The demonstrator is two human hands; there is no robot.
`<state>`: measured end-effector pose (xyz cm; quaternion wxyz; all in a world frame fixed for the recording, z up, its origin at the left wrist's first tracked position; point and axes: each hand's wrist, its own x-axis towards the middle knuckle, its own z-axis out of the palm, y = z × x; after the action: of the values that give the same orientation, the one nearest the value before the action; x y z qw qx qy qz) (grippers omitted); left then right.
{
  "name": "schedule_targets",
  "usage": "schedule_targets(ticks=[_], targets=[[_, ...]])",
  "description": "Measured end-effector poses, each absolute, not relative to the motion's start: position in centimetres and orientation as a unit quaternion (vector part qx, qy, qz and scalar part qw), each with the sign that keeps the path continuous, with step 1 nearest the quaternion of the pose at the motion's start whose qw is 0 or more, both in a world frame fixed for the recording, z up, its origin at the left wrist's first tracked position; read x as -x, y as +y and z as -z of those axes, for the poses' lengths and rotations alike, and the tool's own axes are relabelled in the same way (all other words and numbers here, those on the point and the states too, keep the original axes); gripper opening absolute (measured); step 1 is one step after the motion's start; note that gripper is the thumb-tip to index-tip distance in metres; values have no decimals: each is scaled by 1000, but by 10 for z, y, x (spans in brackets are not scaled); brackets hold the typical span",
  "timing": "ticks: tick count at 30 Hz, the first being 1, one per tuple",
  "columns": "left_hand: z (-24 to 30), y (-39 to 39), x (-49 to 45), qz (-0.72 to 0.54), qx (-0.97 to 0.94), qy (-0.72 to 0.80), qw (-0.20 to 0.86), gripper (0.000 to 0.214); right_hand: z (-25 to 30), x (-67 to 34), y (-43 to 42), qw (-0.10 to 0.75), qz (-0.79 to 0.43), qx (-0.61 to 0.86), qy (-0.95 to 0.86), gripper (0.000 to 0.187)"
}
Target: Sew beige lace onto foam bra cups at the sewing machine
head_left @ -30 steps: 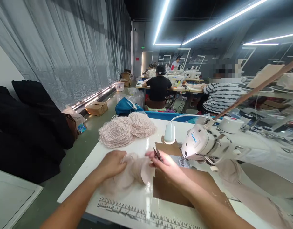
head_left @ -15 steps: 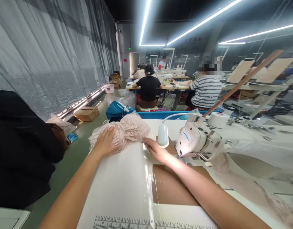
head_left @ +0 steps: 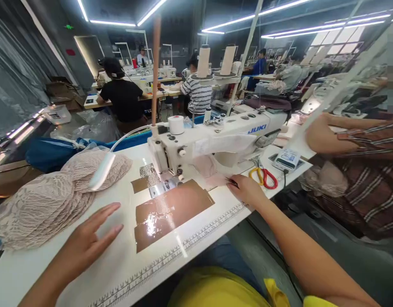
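Observation:
My left hand [head_left: 91, 241] hovers over the white table with its fingers apart and nothing in them. Beside it, on the left, lie bundles of pale pink lace [head_left: 39, 209]. My right hand [head_left: 249, 192] is closed at the edge of a sheer pink lace piece [head_left: 215, 179], right of the needle area. A small dark pointed tool [head_left: 234, 183] shows at its fingertips; its exact kind is unclear. Scissors [head_left: 269, 179] with one yellow and one red handle lie just beyond that hand. The white sewing machine [head_left: 206, 140] stands behind the lace piece.
A lamp [head_left: 102, 172] on a bent neck hangs over the bundles. Brown sheeting [head_left: 171, 213] covers the table before the needle, and a ruler strip [head_left: 171, 260] runs along the front edge. A phone-like device [head_left: 286, 159] lies at right. A co-worker's arm [head_left: 327, 132] is close by.
My view has swung right. My left hand has come off the lace bundles and opened. My right hand has moved from beside the bundles to the lace piece right of the needle.

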<state>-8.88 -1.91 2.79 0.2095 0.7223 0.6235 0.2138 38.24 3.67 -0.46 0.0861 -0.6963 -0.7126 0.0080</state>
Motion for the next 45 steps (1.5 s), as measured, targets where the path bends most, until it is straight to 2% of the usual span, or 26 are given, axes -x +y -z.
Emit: schedule_targets(ticks=[3, 5, 7, 9, 11, 14, 17, 20, 23, 25, 28, 31, 37, 41, 45], targets=[[-24, -18, 24, -242, -702, 545, 390, 52, 3, -379, 27, 132, -3, 694, -708, 22], [-16, -19, -17, -272, -621, 483, 554, 50, -5, -365, 13, 209, -23, 670, -712, 19], [-5, -23, -56, -321, -484, 428, 693, 53, -16, -348, -7, 285, -100, 604, -737, 14], [5, -31, -88, -341, -375, 390, 768, 47, -25, -332, -28, 267, -210, 515, -787, 15], [10, -43, -109, -347, -338, 354, 800, 38, -31, -321, -44, 218, -330, 397, -828, 11], [5, -63, -109, -335, -344, 318, 817, 30, -32, -319, -57, 157, -529, 212, -807, 12], [-13, -82, -75, -341, -371, 267, 821, 28, -24, -329, -55, 139, -659, 162, -721, 30], [-33, -92, -29, -462, -359, 254, 770, 14, -9, -334, -46, 190, -669, 233, -680, 39], [-45, -93, 9, -625, -351, 346, 606, 12, 1, -323, -36, 239, -626, 294, -681, 45], [-43, -89, 27, -655, -361, 431, 505, 13, 0, -307, -31, 235, -607, 333, -682, 48], [-31, -83, 41, -540, -428, 539, 484, 20, -12, -274, -26, 194, -576, 356, -709, 48], [-22, -83, 43, -424, -502, 542, 524, 25, -24, -236, -19, 168, -552, 325, -749, 44], [-20, -87, 38, -391, -508, 445, 626, 31, -19, -170, -4, 167, -616, 250, -728, 43], [-18, -83, 36, -368, -540, 414, 634, 32, -15, -148, -4, 206, -658, 191, -699, 35], [-20, -84, 38, -363, -554, 416, 623, 35, -16, -158, -5, 204, -615, 215, -730, 36]])
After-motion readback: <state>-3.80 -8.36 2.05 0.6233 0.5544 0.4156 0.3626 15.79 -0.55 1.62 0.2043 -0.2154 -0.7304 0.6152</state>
